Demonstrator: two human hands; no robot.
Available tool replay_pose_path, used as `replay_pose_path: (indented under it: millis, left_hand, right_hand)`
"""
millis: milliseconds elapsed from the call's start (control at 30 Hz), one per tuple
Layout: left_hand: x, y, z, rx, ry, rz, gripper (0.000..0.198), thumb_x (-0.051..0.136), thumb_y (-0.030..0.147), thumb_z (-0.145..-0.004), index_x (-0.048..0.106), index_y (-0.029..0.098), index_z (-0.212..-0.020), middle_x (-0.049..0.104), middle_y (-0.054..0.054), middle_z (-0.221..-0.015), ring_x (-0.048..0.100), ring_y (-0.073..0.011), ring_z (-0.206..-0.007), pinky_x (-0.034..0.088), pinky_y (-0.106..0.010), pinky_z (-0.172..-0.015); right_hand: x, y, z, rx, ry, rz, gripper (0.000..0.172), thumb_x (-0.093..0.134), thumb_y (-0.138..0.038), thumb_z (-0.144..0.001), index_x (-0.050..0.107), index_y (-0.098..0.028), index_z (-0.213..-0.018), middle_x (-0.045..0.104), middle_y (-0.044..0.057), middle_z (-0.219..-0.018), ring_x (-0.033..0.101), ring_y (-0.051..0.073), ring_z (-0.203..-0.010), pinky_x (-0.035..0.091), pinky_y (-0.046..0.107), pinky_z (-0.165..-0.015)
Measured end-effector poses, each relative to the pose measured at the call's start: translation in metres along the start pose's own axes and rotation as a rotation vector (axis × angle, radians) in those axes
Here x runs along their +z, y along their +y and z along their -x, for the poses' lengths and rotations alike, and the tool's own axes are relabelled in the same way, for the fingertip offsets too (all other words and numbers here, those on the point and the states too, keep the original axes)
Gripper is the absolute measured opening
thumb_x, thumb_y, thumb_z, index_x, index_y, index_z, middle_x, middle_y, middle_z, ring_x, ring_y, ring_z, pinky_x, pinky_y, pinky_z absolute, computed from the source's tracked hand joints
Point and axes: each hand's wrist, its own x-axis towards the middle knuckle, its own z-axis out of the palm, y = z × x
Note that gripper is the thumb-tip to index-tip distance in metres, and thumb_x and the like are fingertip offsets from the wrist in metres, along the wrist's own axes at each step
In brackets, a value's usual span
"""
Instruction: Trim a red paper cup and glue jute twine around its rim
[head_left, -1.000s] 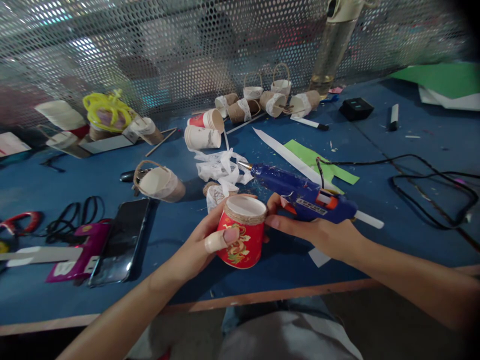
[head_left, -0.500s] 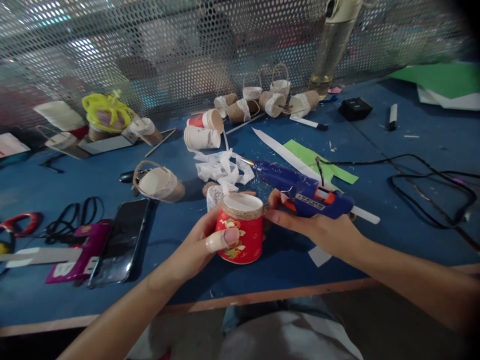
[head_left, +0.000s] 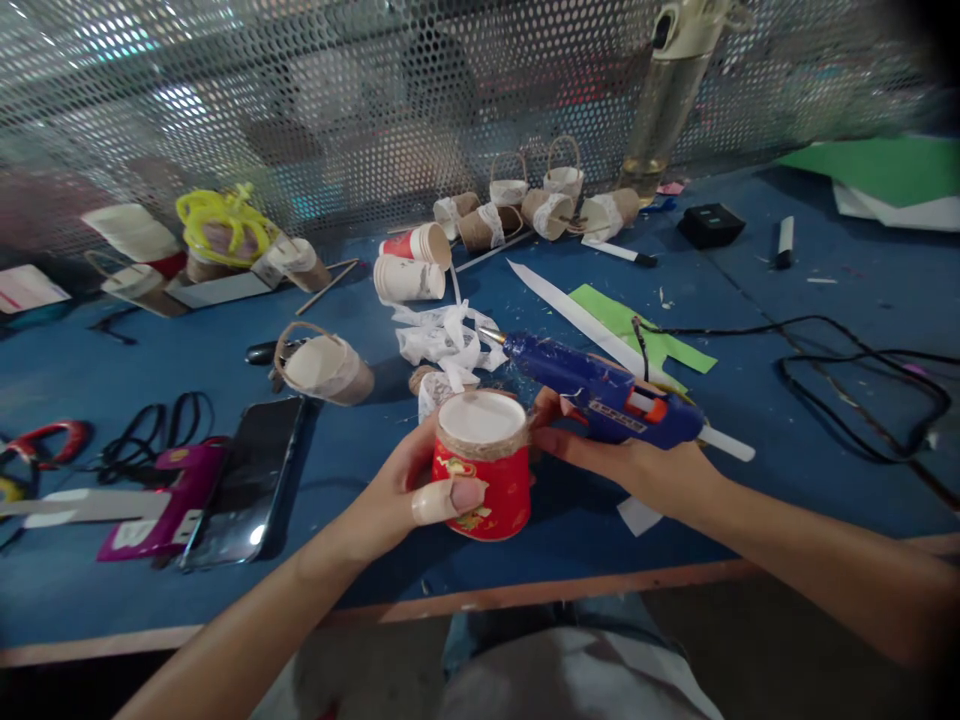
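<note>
My left hand (head_left: pixel 409 485) is wrapped round a red paper cup (head_left: pixel 499 505) with gold print, its bandaged thumb across the front. A band of twine (head_left: pixel 480 447) circles the cup just below its white upper edge. My right hand (head_left: pixel 637 465) grips a blue hot glue gun (head_left: pixel 577 380), with its nozzle pointing left and a white glue stick (head_left: pixel 727 442) out of its back. Thumb and forefinger of that hand are close to the twine at the cup's right side; the gun's handle is hidden. White lace ribbon (head_left: pixel 442 335) lies just beyond the cup.
A small basket (head_left: pixel 326 368) and a phone (head_left: pixel 244 480) lie left. Paper cups (head_left: pixel 409 278) and several small baskets (head_left: pixel 551 212) stand or lie at the back before a perforated metal screen (head_left: pixel 337 110). Green paper (head_left: pixel 622 320) and the black cord (head_left: pixel 817 318) are right.
The cup looks slightly lower and nearer to me, its white top more in view. Both hands keep their hold; the glue gun has barely shifted.
</note>
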Motion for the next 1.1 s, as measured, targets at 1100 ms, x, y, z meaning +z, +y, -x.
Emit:
replay_pose_path:
  millis: [1100]
  left_hand:
    - [0.016,0.000,0.007,-0.002,-0.371,0.050,0.095,0.100,0.028,-0.057,0.063,0.031,-0.144,0.072,-0.011,-0.127,0.071,-0.0296,-0.104,0.061,-0.036,-0.084]
  right_hand:
    - [0.006,0.002,0.000,-0.252,0.110,0.007,0.015,0.084,-0.027,-0.087,0.070,-0.027,-0.085,0.081,0.001,-0.091,0.080,0.027,-0.102,0.066,0.044,-0.095]
